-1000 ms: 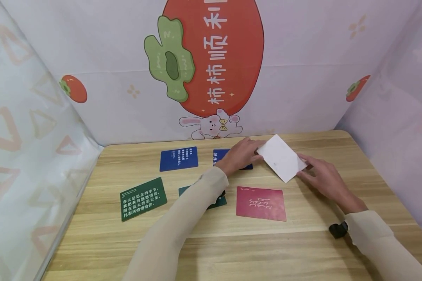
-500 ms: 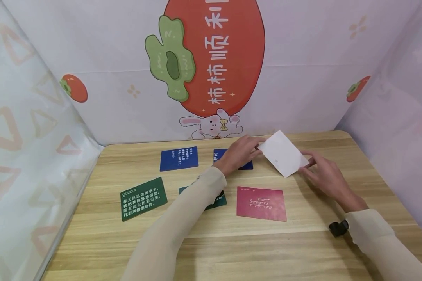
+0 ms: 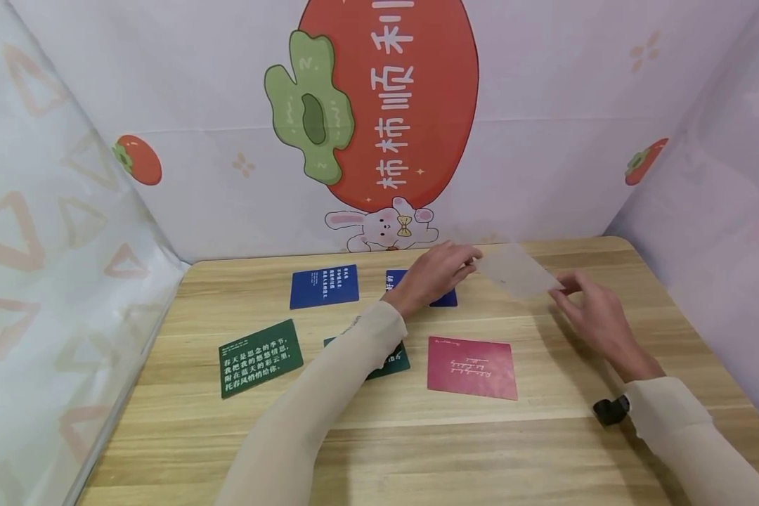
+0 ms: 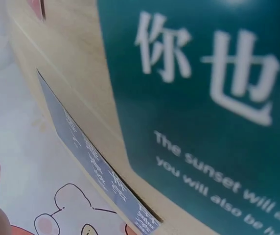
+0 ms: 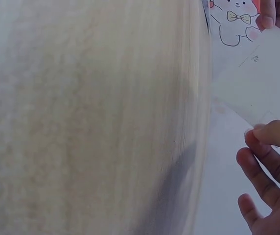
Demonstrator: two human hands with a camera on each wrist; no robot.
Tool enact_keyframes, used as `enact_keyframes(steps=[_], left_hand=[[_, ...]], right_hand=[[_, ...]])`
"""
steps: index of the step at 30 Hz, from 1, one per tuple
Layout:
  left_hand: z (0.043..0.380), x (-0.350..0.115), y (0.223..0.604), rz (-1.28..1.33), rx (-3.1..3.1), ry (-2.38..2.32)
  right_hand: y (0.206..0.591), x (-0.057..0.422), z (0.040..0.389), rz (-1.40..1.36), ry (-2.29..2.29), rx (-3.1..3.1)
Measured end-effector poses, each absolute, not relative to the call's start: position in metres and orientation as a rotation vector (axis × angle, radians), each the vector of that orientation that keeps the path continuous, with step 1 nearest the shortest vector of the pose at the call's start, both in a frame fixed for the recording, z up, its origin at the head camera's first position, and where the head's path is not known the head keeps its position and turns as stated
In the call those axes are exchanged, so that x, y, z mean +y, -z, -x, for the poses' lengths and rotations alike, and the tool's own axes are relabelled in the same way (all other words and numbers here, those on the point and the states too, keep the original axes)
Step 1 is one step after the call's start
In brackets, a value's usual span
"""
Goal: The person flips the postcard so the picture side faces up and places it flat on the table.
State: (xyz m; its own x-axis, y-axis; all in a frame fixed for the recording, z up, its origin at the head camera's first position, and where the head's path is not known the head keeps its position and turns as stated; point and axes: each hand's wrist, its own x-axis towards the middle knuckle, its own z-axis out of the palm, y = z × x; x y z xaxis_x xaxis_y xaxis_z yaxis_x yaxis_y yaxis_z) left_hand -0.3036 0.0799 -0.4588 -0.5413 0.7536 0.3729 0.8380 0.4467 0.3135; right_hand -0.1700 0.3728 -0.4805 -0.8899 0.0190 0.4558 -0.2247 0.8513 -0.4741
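Observation:
My left hand [image 3: 435,273] and right hand [image 3: 597,316] hold a white card [image 3: 519,270] between them, raised over the right rear of the table. The card looks blurred and pale in the head view. In the right wrist view, the right thumb and index finger pinch one corner of the white card [image 5: 272,73], while left fingertips grip another corner. Beneath the left forearm lies a dark green card [image 3: 388,362], partly hidden. A blue card [image 3: 444,298] is partly covered by the left hand.
On the wooden table [image 3: 455,457] lie a pink card [image 3: 472,367], another blue card [image 3: 325,286] and a green card [image 3: 261,357] with white writing. A printed cloth [image 3: 531,140] with a large persimmon hangs behind the table's rear edge.
The white card has tipped so it shows flatter and fainter, with its lower corner higher in the head view. The right hand has shifted slightly to the right; the cards on the table stay put.

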Motion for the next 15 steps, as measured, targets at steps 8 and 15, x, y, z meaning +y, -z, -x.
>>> enact_keyframes(steps=[8, 15], left_hand=[[0.295, 0.084, 0.453, 1.560, -2.422, 0.595], [0.292, 0.083, 0.453, 1.640, -2.385, 0.594]], right_hand=[[0.487, 0.380, 0.171, -0.137, -0.722, -2.542], [0.486, 0.384, 0.172, -0.082, -0.752, -2.587]])
